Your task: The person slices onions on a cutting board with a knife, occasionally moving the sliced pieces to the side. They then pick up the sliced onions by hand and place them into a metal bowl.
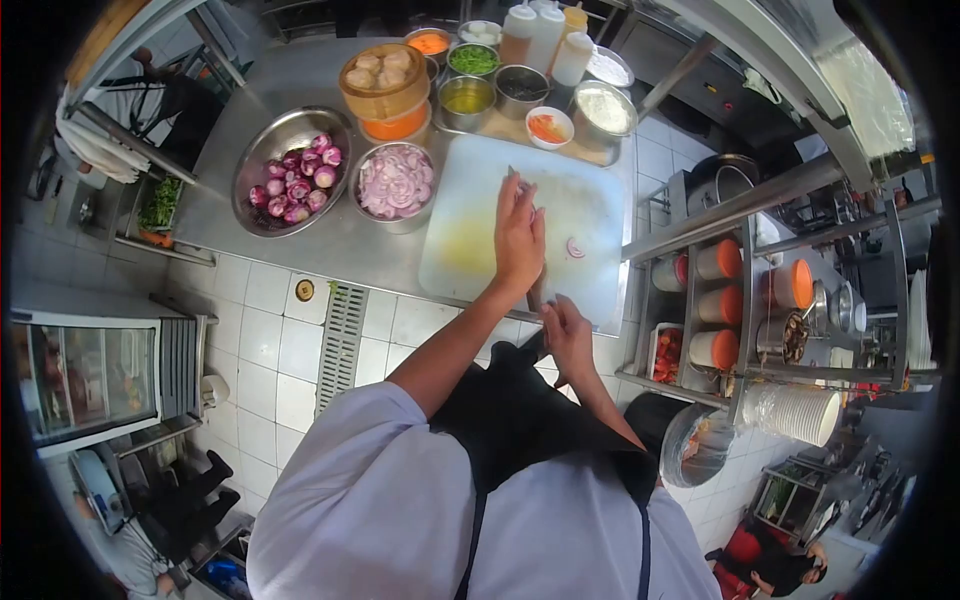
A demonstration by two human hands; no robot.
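On the white cutting board my left hand lies with its fingers stretched out toward the far side, along a knife. Most of the blade is hidden beneath that hand. My right hand is closed round the knife's handle at the near edge of the board. Some sliced red onion is on the board, right of my left hand. To the left stands a bowl of sliced onions, and beyond it a metal bowl with several peeled red onions.
Behind the board are a bamboo steamer, chopped greens, a flour container, a small white bowl and squeeze bottles. A shelf of lidded containers and a lined bin stand right. Other people are nearby.
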